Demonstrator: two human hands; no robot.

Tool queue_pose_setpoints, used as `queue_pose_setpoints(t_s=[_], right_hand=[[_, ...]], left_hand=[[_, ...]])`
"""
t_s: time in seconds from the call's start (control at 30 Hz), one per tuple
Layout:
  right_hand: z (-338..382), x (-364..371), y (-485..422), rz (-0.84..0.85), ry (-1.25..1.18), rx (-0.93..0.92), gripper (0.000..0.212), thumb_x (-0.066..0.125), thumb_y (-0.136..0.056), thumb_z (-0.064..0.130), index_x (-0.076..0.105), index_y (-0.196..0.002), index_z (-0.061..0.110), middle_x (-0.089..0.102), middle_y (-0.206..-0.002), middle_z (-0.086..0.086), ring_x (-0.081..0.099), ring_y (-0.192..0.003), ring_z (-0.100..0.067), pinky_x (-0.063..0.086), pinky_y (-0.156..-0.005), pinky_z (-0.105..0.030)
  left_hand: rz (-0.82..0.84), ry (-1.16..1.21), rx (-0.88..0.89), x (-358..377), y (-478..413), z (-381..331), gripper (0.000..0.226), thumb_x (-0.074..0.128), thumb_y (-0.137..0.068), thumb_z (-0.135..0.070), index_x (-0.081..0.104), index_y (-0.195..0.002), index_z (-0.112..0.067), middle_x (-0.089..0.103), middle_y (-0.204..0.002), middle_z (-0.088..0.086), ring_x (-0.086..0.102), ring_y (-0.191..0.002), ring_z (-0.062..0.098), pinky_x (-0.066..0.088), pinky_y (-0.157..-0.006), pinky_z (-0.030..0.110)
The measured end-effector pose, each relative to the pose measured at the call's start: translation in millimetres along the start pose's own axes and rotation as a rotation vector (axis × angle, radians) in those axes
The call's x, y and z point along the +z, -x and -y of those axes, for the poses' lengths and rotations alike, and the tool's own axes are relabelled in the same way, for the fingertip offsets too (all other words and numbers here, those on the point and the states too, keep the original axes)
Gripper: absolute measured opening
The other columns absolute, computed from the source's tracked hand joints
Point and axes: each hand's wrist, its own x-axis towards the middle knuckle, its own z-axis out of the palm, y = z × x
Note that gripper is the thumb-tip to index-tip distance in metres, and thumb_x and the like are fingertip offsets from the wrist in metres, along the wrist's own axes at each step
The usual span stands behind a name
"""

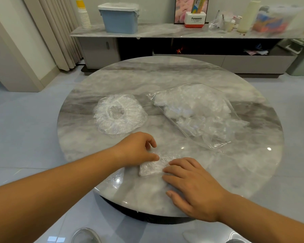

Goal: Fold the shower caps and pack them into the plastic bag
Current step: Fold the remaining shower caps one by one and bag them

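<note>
I read both hands low over the near part of the round marble table (165, 76). The left hand (137, 149) has its fingers curled, and its thumb lies on the left end of the folded shower cap (153, 166). I cannot tell whether thumb and fingers pinch the cap or only press on it. The right hand (191, 186) is flat, with straight fingers spread. Its fingertips (167, 170) rest on the right end of the same cap and hold nothing. The folded shower cap is a small crumpled clear bundle lying on the tabletop between the two hands, near the table's front edge. A second, unfolded shower cap (118, 116) lies spread in a ring farther back on the left, just beyond the left hand and apart from it. The plastic bag (197, 113) lies farther back on the right, flat on the table, with clear crumpled caps inside it. Behind the table stands a sideboard (165, 30) bearing a blue lidded container (119, 18) and a stack of paper cups (83, 14).
</note>
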Motion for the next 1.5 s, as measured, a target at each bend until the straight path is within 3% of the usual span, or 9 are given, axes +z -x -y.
queue_pose_setpoints(t_s=[0.17,0.33,0.57,0.67,0.8,1.13,1.27,1.37,1.5], right_hand=[[-5,-4,8,0.052,-0.030,0.006,0.044,0.046,-0.099,0.049,0.062,-0.131,0.024,0.056,-0.139,0.012,0.040,-0.141,-0.016,0.016,-0.122,-0.036],[-9,-7,14,-0.001,-0.167,0.068,0.050,0.045,-0.100,0.048,0.051,-0.144,0.026,0.042,-0.156,0.011,0.018,-0.153,-0.010,0.010,-0.126,-0.037],[-5,-18,2,-0.234,-0.807,0.561,0.032,0.053,-0.094,0.056,0.065,-0.122,0.045,0.052,-0.129,0.027,0.044,-0.129,0.005,0.035,-0.106,-0.018],[-2,-26,-8,-0.250,-1.216,0.659,0.023,0.061,-0.093,0.044,0.075,-0.110,0.040,0.069,-0.120,0.019,0.058,-0.119,0.004,0.043,-0.101,-0.024],[-1,-33,-17,-0.303,-1.409,0.640,0.028,0.062,-0.092,0.049,0.079,-0.108,0.033,0.070,-0.123,0.013,0.060,-0.121,-0.004,0.047,-0.107,-0.039],[2,-24,-9,-0.293,-0.681,0.315,0.041,0.053,-0.091,0.052,0.075,-0.117,0.028,0.067,-0.118,0.017,0.056,-0.122,-0.002,0.045,-0.103,-0.026],[0,-24,0,-0.269,-0.456,0.094,0.038,0.054,-0.097,0.043,0.068,-0.126,0.023,0.064,-0.123,0.012,0.055,-0.121,-0.003,0.045,-0.101,-0.032],[1,-27,3,-0.147,-0.332,-0.003,0.055,0.048,-0.099,0.052,0.041,-0.147,0.025,0.056,-0.136,0.008,0.052,-0.124,-0.006,0.044,-0.104,-0.030],[2,-27,6,-0.068,-0.316,0.043,0.064,0.043,-0.099,0.057,0.021,-0.155,0.033,0.041,-0.151,0.014,0.038,-0.136,0.002,0.033,-0.112,-0.022]], left_hand=[[0.133,-0.057,-0.083,5,-7,-12,0.038,0.086,-0.076,-0.037,0.070,-0.107,-0.021,0.062,-0.091,-0.011,0.059,-0.082,0.006,0.045,-0.070,0.020],[0.212,0.248,-0.178,12,-2,-7,0.024,0.086,-0.078,-0.024,0.074,-0.095,-0.012,0.072,-0.084,0.001,0.067,-0.075,0.012,0.053,-0.065,0.023],[0.143,0.916,-0.248,16,8,-4,0.017,0.071,-0.090,-0.004,0.066,-0.106,-0.005,0.072,-0.090,0.010,0.069,-0.079,0.020,0.056,-0.069,0.032],[0.179,1.077,-0.228,17,15,-4,0.017,0.066,-0.091,0.000,0.063,-0.107,-0.007,0.071,-0.099,0.014,0.069,-0.088,0.024,0.058,-0.078,0.038],[0.310,1.092,-0.240,18,24,-5,0.029,0.063,-0.094,-0.001,0.058,-0.123,-0.002,0.071,-0.107,0.017,0.071,-0.097,0.029,0.061,-0.080,0.048],[0.560,1.220,-0.423,6,32,-4,0.034,0.050,-0.098,-0.001,0.058,-0.130,-0.002,0.068,-0.124,0.023,0.068,-0.113,0.036,0.059,-0.089,0.047],[0.599,1.374,-0.445,-1,28,1,0.054,0.047,-0.098,-0.033,0.052,-0.138,0.002,0.059,-0.135,0.027,0.061,-0.122,0.042,0.054,-0.096,0.050],[0.567,1.325,-0.433,1,24,2,0.071,0.054,-0.095,-0.054,0.055,-0.135,0.004,0.063,-0.131,0.025,0.062,-0.121,0.039,0.055,-0.097,0.048],[0.496,1.126,-0.343,3,26,-11,0.042,0.064,-0.094,-0.022,0.060,-0.129,0.002,0.070,-0.122,0.018,0.067,-0.116,0.031,0.053,-0.102,0.043]])
